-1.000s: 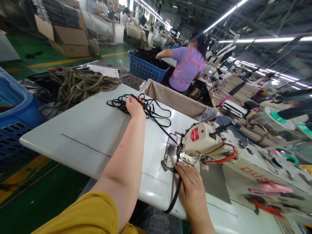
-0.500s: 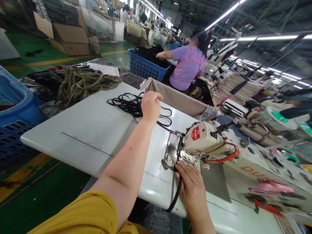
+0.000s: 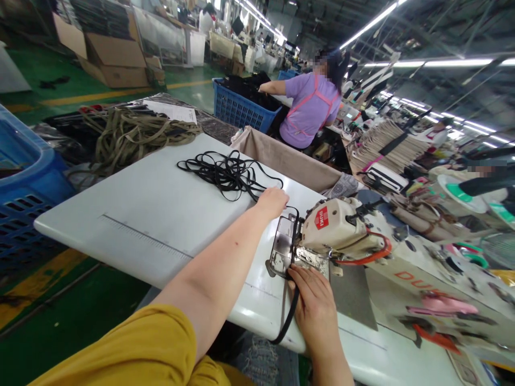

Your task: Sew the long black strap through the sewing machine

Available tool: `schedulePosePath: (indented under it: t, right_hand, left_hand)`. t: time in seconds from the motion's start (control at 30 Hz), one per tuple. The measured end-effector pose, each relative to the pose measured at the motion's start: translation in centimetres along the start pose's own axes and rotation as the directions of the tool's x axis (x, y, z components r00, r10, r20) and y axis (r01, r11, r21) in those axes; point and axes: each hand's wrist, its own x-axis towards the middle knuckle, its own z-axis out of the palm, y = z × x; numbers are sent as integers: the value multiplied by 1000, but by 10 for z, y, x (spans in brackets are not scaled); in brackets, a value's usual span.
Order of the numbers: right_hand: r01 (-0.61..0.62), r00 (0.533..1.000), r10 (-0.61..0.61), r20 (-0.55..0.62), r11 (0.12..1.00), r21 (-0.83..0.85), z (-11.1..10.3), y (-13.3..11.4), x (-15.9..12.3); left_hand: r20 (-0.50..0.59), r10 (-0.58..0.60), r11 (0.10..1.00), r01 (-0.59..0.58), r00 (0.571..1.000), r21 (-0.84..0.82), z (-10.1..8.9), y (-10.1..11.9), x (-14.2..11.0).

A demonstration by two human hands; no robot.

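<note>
A tangle of black strap (image 3: 225,171) lies on the white work table (image 3: 153,209). One strand runs from it to the cream sewing machine (image 3: 338,228). My left hand (image 3: 272,201) rests on that strand just behind the machine's presser plate, fingers curled down on it. My right hand (image 3: 314,305) lies at the front of the machine with fingers pressed on the strap where it leaves the plate; the strap's loose end (image 3: 284,327) hangs over the table's front edge.
A heap of olive webbing (image 3: 129,136) lies at the table's far left, beside a blue crate (image 3: 24,177). A beige fabric bin (image 3: 281,158) stands behind the table. A person in purple (image 3: 309,107) works at another blue crate (image 3: 239,110). Stacked bags (image 3: 382,145) fill the right.
My left hand has left the black tangle and moved right and toward me, coming down by the machine's plate. My right hand has stayed at the machine's front.
</note>
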Motion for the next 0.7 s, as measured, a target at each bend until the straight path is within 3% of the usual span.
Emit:
schedulePosePath:
  t: [0.13, 0.33, 0.7]
  right_hand:
    - [-12, 1000, 12, 3, 1000, 3, 1, -1, -1]
    - [-16, 1000, 16, 0, 1000, 20, -1, -2, 1]
    - [-26, 999, 26, 18, 1000, 14, -3, -3, 2]
  left_hand:
    - [-175, -224, 971, 204, 959, -126, -17, -8, -2]
    - [-203, -468, 850, 375, 860, -371, -28, -15, -3]
    - [-310, -637, 688, 338, 706, -643, -32, -37, -2]
